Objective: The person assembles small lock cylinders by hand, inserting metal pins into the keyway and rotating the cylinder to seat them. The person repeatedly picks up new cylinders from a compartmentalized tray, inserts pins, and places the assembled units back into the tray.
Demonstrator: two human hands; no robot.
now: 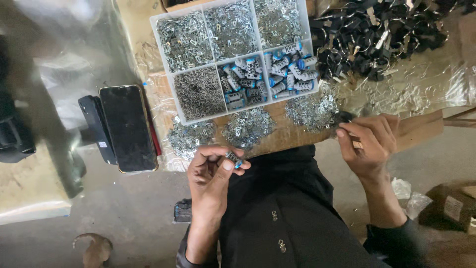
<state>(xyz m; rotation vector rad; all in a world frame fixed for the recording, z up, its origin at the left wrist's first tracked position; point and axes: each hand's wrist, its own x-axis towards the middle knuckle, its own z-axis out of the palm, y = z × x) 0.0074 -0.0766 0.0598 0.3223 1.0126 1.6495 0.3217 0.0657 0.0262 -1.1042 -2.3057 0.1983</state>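
Observation:
My left hand [212, 168] pinches a small dark cylinder with a blue end [234, 159] between thumb and fingers, just below the wooden bench edge. My right hand [369, 141] is curled with its fingertips pinched on a tiny metal piece [357, 144], beside a loose heap of small silver metal parts [311, 110]. Two more heaps of silver parts [247, 126] lie on the bench between my hands. Beyond them sits a clear compartment box [163, 54]; several of its compartments hold silver parts and two hold blue-ended cylinders [290, 69].
A dark phone [128, 128] lies on a black case at the left. A pile of black parts with metal rings [377, 34] fills the far right. Crinkled clear plastic [421, 89] covers the bench there. A cardboard box [453, 206] stands on the floor at lower right.

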